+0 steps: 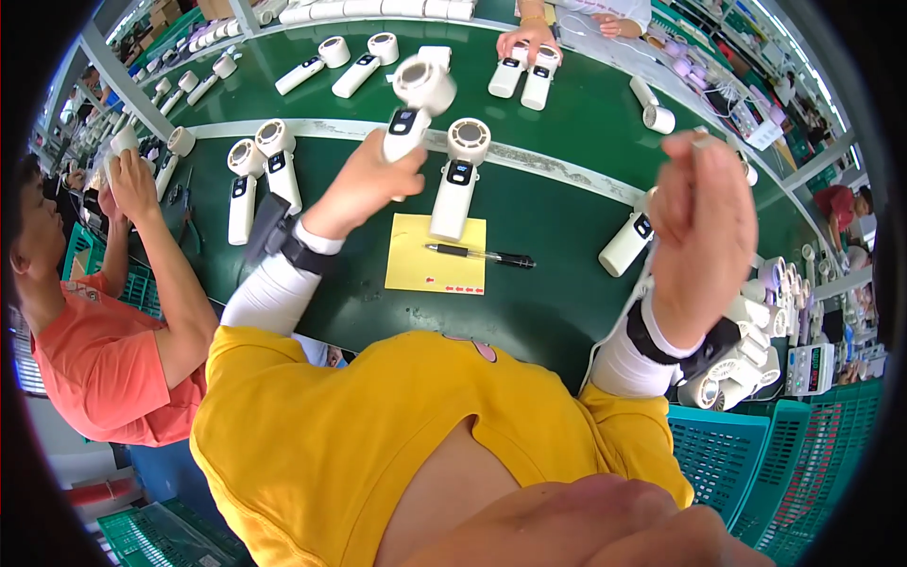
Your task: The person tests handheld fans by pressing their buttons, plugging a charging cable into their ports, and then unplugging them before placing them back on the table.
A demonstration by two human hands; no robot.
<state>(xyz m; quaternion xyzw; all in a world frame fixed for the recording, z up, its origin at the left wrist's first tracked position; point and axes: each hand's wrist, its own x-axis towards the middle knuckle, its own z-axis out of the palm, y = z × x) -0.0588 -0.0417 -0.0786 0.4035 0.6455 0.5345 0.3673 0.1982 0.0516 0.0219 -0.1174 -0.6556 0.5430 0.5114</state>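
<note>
My left hand [368,184] grips a white handheld fan [406,132] by its handle, which carries a small dark display; its round head is smeared by motion. A second handheld fan [455,189] lies just right of it, its handle end on a yellow sheet of paper [411,260]. Across that sheet rests a black and clear pen [482,255]. My right hand [704,246] is raised at the right, blurred, with fingers drawn together and a small pale spot at their tips that I cannot make out. Another handheld fan [625,244] lies beside it, partly hidden by the hand.
More handheld fans [243,203] lie at the left, and others [357,74] stand beyond the pale strip [557,170]. A co-worker's hand [531,36] touches two fans opposite. A person in orange [113,350] works at my left. Piled fans and green baskets [718,454] are at right.
</note>
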